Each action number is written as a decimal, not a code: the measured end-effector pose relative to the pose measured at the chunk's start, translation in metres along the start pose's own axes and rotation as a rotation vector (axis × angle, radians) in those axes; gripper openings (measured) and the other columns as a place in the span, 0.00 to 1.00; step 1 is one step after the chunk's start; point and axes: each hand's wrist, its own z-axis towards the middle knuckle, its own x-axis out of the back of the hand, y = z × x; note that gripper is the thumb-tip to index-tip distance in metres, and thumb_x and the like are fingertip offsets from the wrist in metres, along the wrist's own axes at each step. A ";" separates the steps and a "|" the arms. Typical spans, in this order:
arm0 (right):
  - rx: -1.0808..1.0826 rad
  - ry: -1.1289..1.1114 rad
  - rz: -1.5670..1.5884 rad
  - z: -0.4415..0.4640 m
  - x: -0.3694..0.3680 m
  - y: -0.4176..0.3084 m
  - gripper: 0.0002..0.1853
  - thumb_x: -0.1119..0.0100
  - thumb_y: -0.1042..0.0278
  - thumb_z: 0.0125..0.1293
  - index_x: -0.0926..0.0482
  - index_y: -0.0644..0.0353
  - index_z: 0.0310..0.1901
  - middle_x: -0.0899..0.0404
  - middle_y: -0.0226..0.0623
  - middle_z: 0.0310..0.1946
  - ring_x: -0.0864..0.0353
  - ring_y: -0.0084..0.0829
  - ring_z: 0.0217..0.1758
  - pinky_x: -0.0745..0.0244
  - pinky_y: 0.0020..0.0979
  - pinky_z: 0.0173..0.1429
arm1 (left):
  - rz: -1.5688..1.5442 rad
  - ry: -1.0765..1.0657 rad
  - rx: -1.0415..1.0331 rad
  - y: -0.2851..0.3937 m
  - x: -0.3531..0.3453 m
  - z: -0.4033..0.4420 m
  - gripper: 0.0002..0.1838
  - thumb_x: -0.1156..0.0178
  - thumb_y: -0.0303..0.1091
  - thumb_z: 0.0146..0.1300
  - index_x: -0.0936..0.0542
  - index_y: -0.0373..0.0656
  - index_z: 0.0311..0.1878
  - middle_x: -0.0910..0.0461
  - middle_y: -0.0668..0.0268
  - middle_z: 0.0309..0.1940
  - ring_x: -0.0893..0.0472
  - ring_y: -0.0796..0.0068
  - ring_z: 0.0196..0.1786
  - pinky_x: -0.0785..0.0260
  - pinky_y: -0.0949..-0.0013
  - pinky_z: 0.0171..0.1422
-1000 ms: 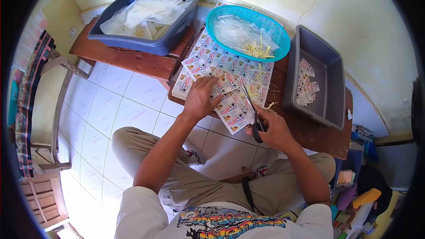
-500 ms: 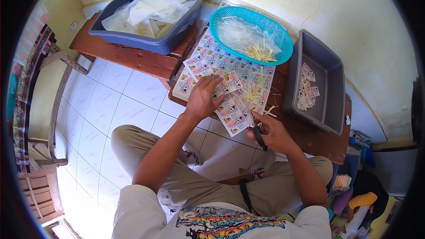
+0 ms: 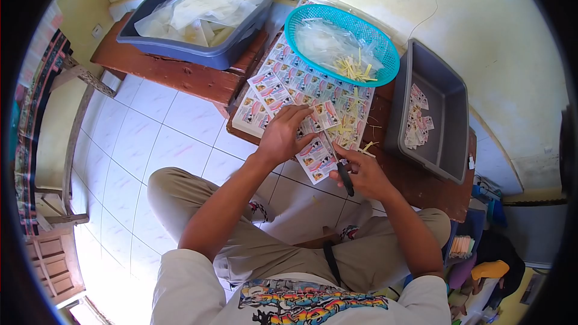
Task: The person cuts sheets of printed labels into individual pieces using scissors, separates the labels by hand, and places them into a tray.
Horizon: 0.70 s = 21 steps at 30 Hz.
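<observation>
My left hand point(image 3: 282, 135) is closed on a strip of printed labels point(image 3: 317, 160), thumb near its edge and fingers lying over the upper part. In my right hand point(image 3: 365, 174) is a pair of scissors point(image 3: 345, 179) with black handles; its blades point up along the strip's right edge, close to my left thumb. Whether the blades are apart is too small to tell. Beneath both hands lies a stack of printed label sheets point(image 3: 248, 113), with more cut strips on top. Thin yellowish paper trimmings point(image 3: 347, 133) are scattered just above the scissors.
A turquoise basket point(image 3: 394, 67) with plastic bags and trimmings sits on the sheets. To the right, a grey tub point(image 3: 448, 108) holds cut labels. A blue-grey tub point(image 3: 223, 59) of clear plastic sheets stands on the wooden bench point(image 3: 180, 82). Another person point(image 3: 497, 268) is at lower right.
My right hand has shifted slightly left, bringing the scissor blades against the strip between the labels and trimmings. My left hand stays on the strip, moved a little to the right.
</observation>
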 end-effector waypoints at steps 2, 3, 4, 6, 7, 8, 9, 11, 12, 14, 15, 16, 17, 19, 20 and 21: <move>-0.030 0.000 0.028 0.001 -0.001 -0.002 0.44 0.19 0.57 0.67 0.29 0.64 0.79 0.18 0.33 0.42 0.19 0.19 0.39 0.21 0.26 0.42 | -0.010 -0.018 0.010 -0.001 0.000 0.000 0.33 0.18 0.34 0.57 0.19 0.37 0.64 0.16 0.50 0.62 0.17 0.47 0.63 0.24 0.51 0.70; -0.058 0.004 0.057 0.001 -0.002 -0.003 0.44 0.19 0.58 0.67 0.29 0.63 0.80 0.18 0.33 0.42 0.18 0.19 0.39 0.21 0.26 0.42 | -0.013 -0.016 0.014 -0.001 -0.001 -0.001 0.33 0.18 0.34 0.57 0.19 0.37 0.64 0.16 0.50 0.62 0.17 0.47 0.63 0.24 0.51 0.70; -0.061 0.002 0.055 0.002 -0.002 -0.003 0.44 0.19 0.58 0.67 0.29 0.63 0.80 0.18 0.33 0.42 0.18 0.19 0.39 0.21 0.26 0.42 | -0.017 -0.013 0.010 -0.002 -0.001 -0.001 0.33 0.18 0.34 0.56 0.19 0.38 0.64 0.16 0.51 0.62 0.17 0.47 0.63 0.23 0.52 0.70; -0.029 0.003 0.046 0.004 -0.002 -0.001 0.43 0.20 0.61 0.68 0.30 0.63 0.80 0.18 0.33 0.44 0.17 0.19 0.40 0.20 0.26 0.41 | -0.024 -0.009 0.009 -0.002 -0.001 -0.001 0.33 0.18 0.34 0.56 0.19 0.38 0.65 0.16 0.51 0.62 0.17 0.47 0.63 0.23 0.52 0.69; -0.032 0.000 0.044 0.004 -0.002 -0.002 0.43 0.20 0.61 0.68 0.30 0.63 0.80 0.18 0.33 0.44 0.17 0.19 0.40 0.20 0.26 0.41 | -0.032 -0.013 0.005 -0.002 0.000 -0.001 0.33 0.18 0.34 0.56 0.19 0.38 0.65 0.16 0.51 0.62 0.17 0.47 0.63 0.22 0.53 0.68; -0.038 -0.004 0.087 0.005 -0.003 -0.002 0.43 0.20 0.62 0.69 0.30 0.63 0.80 0.18 0.33 0.45 0.17 0.19 0.40 0.19 0.26 0.41 | -0.041 -0.018 0.002 -0.002 0.001 -0.001 0.34 0.18 0.33 0.56 0.19 0.38 0.65 0.16 0.50 0.62 0.17 0.47 0.63 0.21 0.53 0.67; -0.044 -0.007 0.131 0.005 -0.003 -0.002 0.42 0.20 0.63 0.69 0.31 0.63 0.80 0.18 0.33 0.46 0.17 0.20 0.40 0.19 0.26 0.41 | -0.042 -0.017 0.007 -0.001 0.001 -0.002 0.34 0.18 0.33 0.56 0.19 0.38 0.65 0.16 0.50 0.62 0.17 0.47 0.63 0.21 0.53 0.67; -0.041 -0.011 0.134 0.006 -0.004 -0.001 0.42 0.21 0.63 0.69 0.31 0.63 0.80 0.18 0.34 0.47 0.16 0.20 0.41 0.18 0.26 0.41 | -0.072 -0.023 0.022 0.000 0.001 -0.002 0.33 0.18 0.34 0.55 0.20 0.36 0.63 0.16 0.51 0.61 0.18 0.48 0.64 0.23 0.52 0.70; -0.033 -0.011 0.139 0.007 -0.003 -0.001 0.42 0.21 0.63 0.70 0.31 0.63 0.80 0.18 0.35 0.48 0.16 0.20 0.41 0.17 0.26 0.41 | -0.073 -0.021 0.025 0.001 0.001 -0.002 0.33 0.18 0.34 0.55 0.20 0.36 0.63 0.16 0.51 0.61 0.18 0.48 0.64 0.23 0.52 0.70; -0.043 -0.016 0.131 0.007 -0.003 0.000 0.42 0.21 0.63 0.69 0.31 0.63 0.81 0.18 0.35 0.49 0.16 0.20 0.42 0.17 0.26 0.41 | -0.077 -0.021 0.021 0.001 0.001 -0.002 0.33 0.18 0.34 0.55 0.20 0.36 0.63 0.15 0.51 0.61 0.18 0.48 0.64 0.23 0.52 0.70; -0.049 -0.019 0.124 0.008 -0.002 0.000 0.42 0.21 0.63 0.69 0.31 0.63 0.81 0.18 0.36 0.50 0.16 0.21 0.43 0.17 0.26 0.41 | -0.077 -0.019 0.024 0.001 0.001 -0.001 0.33 0.18 0.34 0.55 0.20 0.36 0.63 0.15 0.51 0.61 0.18 0.48 0.64 0.23 0.52 0.70; -0.051 -0.021 0.123 0.008 -0.002 -0.002 0.42 0.21 0.63 0.69 0.31 0.63 0.81 0.18 0.36 0.50 0.16 0.21 0.43 0.17 0.26 0.41 | -0.071 -0.016 0.008 0.000 0.002 -0.001 0.33 0.18 0.33 0.56 0.20 0.36 0.64 0.16 0.50 0.62 0.17 0.48 0.62 0.21 0.53 0.67; -0.059 -0.018 0.145 0.008 -0.003 -0.005 0.43 0.21 0.64 0.69 0.32 0.63 0.81 0.18 0.37 0.50 0.16 0.21 0.43 0.17 0.26 0.41 | -0.065 -0.014 -0.009 0.000 0.002 -0.001 0.34 0.18 0.32 0.56 0.20 0.37 0.65 0.16 0.50 0.63 0.16 0.48 0.61 0.20 0.54 0.64; -0.068 -0.016 0.166 0.008 -0.003 -0.006 0.43 0.21 0.64 0.69 0.32 0.64 0.81 0.18 0.37 0.51 0.16 0.21 0.43 0.17 0.26 0.42 | -0.072 -0.016 -0.004 0.000 0.001 -0.001 0.34 0.18 0.32 0.56 0.20 0.37 0.65 0.16 0.50 0.63 0.16 0.48 0.62 0.20 0.54 0.64; -0.068 -0.013 0.173 0.008 -0.003 -0.006 0.43 0.21 0.64 0.69 0.32 0.64 0.81 0.18 0.37 0.51 0.16 0.21 0.43 0.17 0.26 0.42 | -0.078 -0.018 -0.001 0.000 0.001 -0.002 0.34 0.18 0.32 0.56 0.20 0.37 0.66 0.16 0.50 0.63 0.16 0.48 0.62 0.20 0.54 0.65; -0.068 -0.010 0.180 0.008 -0.003 -0.006 0.43 0.21 0.64 0.69 0.32 0.64 0.81 0.18 0.37 0.51 0.16 0.21 0.43 0.17 0.26 0.42 | -0.079 -0.018 0.000 0.000 0.001 -0.002 0.34 0.18 0.32 0.56 0.20 0.37 0.66 0.16 0.50 0.63 0.16 0.48 0.62 0.20 0.54 0.65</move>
